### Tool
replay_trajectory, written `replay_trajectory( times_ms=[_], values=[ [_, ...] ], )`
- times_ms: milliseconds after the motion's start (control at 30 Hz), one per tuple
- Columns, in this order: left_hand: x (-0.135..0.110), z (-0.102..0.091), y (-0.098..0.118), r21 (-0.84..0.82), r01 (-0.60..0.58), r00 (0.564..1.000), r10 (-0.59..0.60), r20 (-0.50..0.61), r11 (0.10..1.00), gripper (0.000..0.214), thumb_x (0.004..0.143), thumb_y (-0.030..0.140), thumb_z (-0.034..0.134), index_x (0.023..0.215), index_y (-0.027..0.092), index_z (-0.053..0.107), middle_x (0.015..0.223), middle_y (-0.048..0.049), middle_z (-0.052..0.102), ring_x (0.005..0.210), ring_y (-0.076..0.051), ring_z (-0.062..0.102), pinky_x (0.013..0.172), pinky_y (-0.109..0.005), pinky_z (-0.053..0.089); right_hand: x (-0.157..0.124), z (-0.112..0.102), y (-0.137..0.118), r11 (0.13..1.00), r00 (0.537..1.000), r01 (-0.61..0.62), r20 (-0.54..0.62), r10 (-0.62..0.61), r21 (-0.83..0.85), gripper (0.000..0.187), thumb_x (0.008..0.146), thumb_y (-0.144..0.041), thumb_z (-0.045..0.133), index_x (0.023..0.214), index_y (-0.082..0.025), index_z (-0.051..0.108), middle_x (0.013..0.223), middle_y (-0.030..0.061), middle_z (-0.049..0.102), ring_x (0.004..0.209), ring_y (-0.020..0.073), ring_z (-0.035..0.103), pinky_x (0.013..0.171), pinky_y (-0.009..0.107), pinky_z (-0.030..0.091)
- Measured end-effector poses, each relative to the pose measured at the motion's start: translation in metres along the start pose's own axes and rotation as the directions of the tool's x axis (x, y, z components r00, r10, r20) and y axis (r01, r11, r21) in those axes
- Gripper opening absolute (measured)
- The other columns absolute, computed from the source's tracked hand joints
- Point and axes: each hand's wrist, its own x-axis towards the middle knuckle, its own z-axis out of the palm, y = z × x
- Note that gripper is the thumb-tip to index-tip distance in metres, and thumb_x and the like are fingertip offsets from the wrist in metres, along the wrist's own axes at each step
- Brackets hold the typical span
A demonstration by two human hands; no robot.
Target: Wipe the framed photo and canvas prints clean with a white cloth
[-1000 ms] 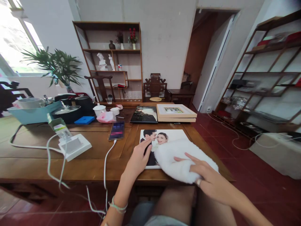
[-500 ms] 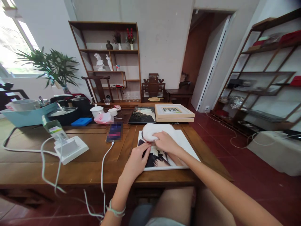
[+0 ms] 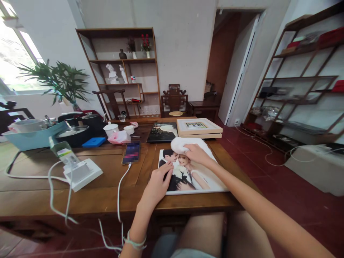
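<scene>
A wedding photo panel [image 3: 199,175] lies flat near the front edge of the wooden table, showing a couple in a dark suit and a white dress. My right hand [image 3: 195,153] grips a fluffy white cloth [image 3: 178,144] and presses it on the panel's far part. The cloth covers some of the top edge. My left hand [image 3: 160,176] rests on the panel's left side with its fingers stretched out, holding nothing.
Behind the panel lie a dark photo panel [image 3: 162,132] and stacked light-wood frames [image 3: 199,127]. To the left are a phone [image 3: 131,152] on a white cable [image 3: 119,190], an opened white box [image 3: 85,174], a blue box [image 3: 94,142], a white lidded pot [image 3: 110,129] and a black pan [image 3: 72,135].
My right hand has slid the white cloth to the right and slightly away, uncovering the couple's faces on the panel. My left hand stays on the panel's left side.
</scene>
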Motion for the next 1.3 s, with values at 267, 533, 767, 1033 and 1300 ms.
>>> replay_trajectory(
  times_ms=[267,533,767,1033,1300],
  values=[
    [0.000,0.000,0.002,0.000,0.007,1.000,-0.007,-0.025,1.000,0.028,0.086,0.022,0.044,0.103,0.018,0.065,0.113,-0.0080,0.064,0.110,-0.021,0.056,0.096,-0.035,0.043,-0.033,-0.024,0.056,0.990,0.992,-0.107,-0.071,0.100,-0.094,0.035,0.072,-0.010,0.036,0.092,-0.014,0.064,0.103,0.0105,0.066,0.095,0.0251,0.056,0.083,0.033,0.036],
    [0.001,0.001,0.003,0.021,0.018,1.000,-0.017,-0.016,1.000,0.029,0.087,0.023,0.042,0.103,0.016,0.065,0.113,-0.0090,0.064,0.109,-0.021,0.057,0.096,-0.037,0.042,-0.124,-0.024,-0.005,0.994,0.995,0.101,0.017,-0.100,-0.047,0.038,0.062,-0.005,0.037,0.085,-0.020,0.064,0.123,0.0066,0.056,0.122,0.0213,0.040,0.105,0.043,0.021],
    [0.003,-0.002,0.005,0.026,0.060,0.997,-0.059,-0.058,0.998,0.030,0.085,0.023,0.044,0.110,0.016,0.060,0.122,-0.0117,0.057,0.115,-0.023,0.051,0.100,-0.040,0.037,-0.167,-0.026,-0.038,0.970,0.967,0.230,0.097,-0.237,0.077,0.039,0.057,-0.004,0.040,0.081,-0.025,0.062,0.128,-0.0025,0.051,0.125,0.0174,0.036,0.108,0.038,0.020],
    [0.000,0.000,-0.005,-0.086,0.338,0.923,-0.348,-0.163,0.937,0.045,0.079,0.028,0.053,0.120,0.011,0.049,0.124,-0.0182,0.053,0.119,-0.028,0.047,0.100,-0.045,0.034,-0.093,-0.020,0.010,0.983,0.997,-0.059,-0.060,0.049,-0.175,0.035,0.070,-0.010,0.040,0.097,-0.017,0.062,0.113,0.0088,0.061,0.109,0.0229,0.050,0.102,0.041,0.022],
    [0.002,-0.004,-0.012,-0.571,0.374,0.849,-0.518,-0.106,0.731,0.042,0.083,0.027,0.046,0.124,0.017,0.042,0.125,-0.0142,0.054,0.113,-0.020,0.053,0.096,-0.037,0.040,-0.062,0.001,-0.044,0.977,0.984,0.179,0.038,-0.175,-0.115,0.033,0.070,-0.009,0.045,0.095,-0.018,0.064,0.120,0.0120,0.057,0.121,0.0217,0.040,0.101,0.042,0.021]
  ],
)
